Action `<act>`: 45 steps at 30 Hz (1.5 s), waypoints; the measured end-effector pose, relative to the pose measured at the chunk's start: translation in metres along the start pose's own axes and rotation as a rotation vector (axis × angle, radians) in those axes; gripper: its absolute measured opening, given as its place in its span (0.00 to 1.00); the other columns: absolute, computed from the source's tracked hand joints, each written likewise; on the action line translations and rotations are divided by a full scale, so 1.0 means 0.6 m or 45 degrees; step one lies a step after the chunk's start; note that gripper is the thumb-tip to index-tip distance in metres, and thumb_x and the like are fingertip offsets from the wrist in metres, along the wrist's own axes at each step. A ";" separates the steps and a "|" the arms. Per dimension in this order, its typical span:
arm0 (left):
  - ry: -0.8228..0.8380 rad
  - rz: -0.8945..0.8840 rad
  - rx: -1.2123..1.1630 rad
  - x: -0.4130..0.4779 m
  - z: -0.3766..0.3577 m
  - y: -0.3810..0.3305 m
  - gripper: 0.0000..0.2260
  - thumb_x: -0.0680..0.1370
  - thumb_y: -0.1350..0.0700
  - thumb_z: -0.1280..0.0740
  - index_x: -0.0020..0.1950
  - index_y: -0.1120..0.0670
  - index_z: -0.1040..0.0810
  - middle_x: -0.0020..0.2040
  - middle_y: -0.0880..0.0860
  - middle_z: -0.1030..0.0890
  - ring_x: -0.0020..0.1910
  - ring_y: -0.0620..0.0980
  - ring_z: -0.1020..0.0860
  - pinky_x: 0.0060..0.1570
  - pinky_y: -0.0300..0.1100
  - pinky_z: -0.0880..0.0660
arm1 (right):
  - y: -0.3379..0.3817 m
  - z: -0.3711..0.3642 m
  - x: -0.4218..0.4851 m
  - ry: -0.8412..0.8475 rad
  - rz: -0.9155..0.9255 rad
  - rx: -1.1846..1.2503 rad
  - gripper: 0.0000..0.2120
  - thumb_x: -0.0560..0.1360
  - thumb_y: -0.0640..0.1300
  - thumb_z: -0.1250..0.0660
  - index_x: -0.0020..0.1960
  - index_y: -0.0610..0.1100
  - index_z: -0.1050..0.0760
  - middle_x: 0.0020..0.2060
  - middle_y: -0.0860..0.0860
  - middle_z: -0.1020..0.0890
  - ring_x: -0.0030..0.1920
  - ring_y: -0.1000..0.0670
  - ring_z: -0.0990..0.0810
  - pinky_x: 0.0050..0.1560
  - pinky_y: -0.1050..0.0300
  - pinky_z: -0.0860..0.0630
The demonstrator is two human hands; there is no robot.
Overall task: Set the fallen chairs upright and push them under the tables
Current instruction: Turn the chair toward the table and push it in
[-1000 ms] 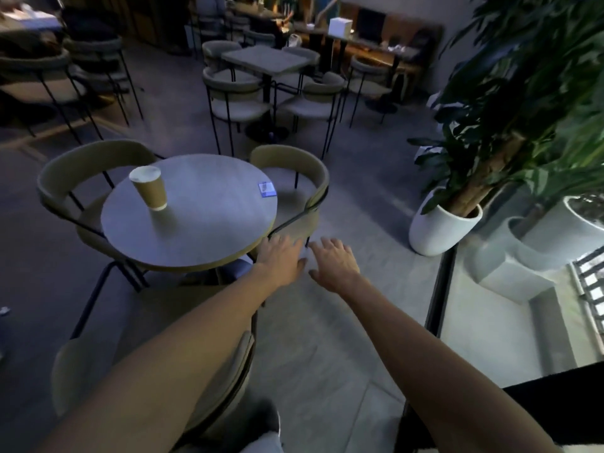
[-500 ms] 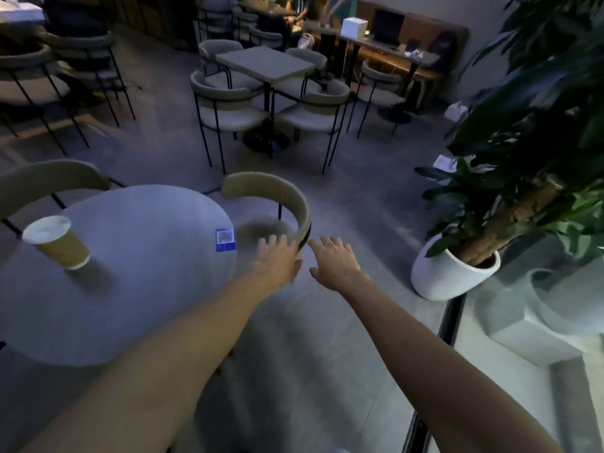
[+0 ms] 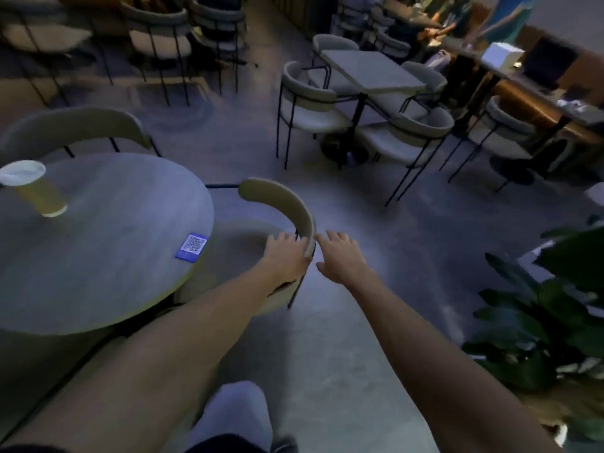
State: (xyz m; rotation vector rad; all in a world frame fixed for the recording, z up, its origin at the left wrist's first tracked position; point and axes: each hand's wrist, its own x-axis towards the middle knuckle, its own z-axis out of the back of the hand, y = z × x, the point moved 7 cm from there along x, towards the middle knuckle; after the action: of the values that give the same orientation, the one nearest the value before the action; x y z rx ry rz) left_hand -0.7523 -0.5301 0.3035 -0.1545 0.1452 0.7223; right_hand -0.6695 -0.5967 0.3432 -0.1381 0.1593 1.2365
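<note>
A beige chair with a curved backrest (image 3: 281,204) stands upright at the right side of a round grey table (image 3: 108,243), its seat partly under the tabletop. My left hand (image 3: 287,253) rests on the near end of the backrest, fingers spread flat on it. Just right of the backrest hovers my right hand (image 3: 340,253), fingers apart and holding nothing. A second beige chair (image 3: 72,125) stands behind the table at the far left.
A paper cup (image 3: 36,191) and a blue QR card (image 3: 192,246) sit on the round table. A square table (image 3: 369,70) ringed with chairs stands ahead. Large plant leaves (image 3: 536,315) fill the right. My knee (image 3: 235,416) shows at the bottom.
I have walked forward and turned right around the round table. Both hands have come up to the chair's backrest, and the left one now touches it.
</note>
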 end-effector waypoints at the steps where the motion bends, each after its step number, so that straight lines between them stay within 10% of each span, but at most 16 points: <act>1: -0.012 0.043 0.000 0.016 0.002 -0.001 0.23 0.82 0.39 0.46 0.71 0.50 0.31 0.70 0.57 0.28 0.66 0.60 0.29 0.62 0.56 0.34 | -0.012 0.001 0.023 -0.001 0.041 -0.012 0.25 0.79 0.49 0.35 0.74 0.48 0.36 0.70 0.44 0.30 0.71 0.40 0.33 0.68 0.44 0.34; 28: 0.090 1.140 -0.373 0.330 -0.073 0.086 0.20 0.83 0.44 0.45 0.72 0.51 0.32 0.68 0.57 0.28 0.66 0.59 0.29 0.63 0.53 0.34 | -0.041 -0.055 0.550 0.222 1.169 -0.416 0.28 0.76 0.44 0.33 0.74 0.46 0.37 0.67 0.43 0.29 0.68 0.37 0.32 0.65 0.40 0.30; 45: 0.130 1.769 -0.670 0.285 -0.140 -0.049 0.25 0.82 0.40 0.46 0.75 0.52 0.35 0.70 0.60 0.30 0.67 0.62 0.31 0.64 0.56 0.32 | -0.080 -0.146 0.502 0.322 1.875 -0.722 0.30 0.76 0.37 0.36 0.77 0.45 0.38 0.69 0.41 0.29 0.68 0.37 0.31 0.67 0.42 0.33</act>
State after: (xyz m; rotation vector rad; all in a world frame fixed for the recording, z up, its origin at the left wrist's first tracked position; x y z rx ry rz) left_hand -0.6127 -0.4577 0.1922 -0.6209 0.1455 2.1385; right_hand -0.5319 -0.3497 0.1991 -0.7649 0.1121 2.7170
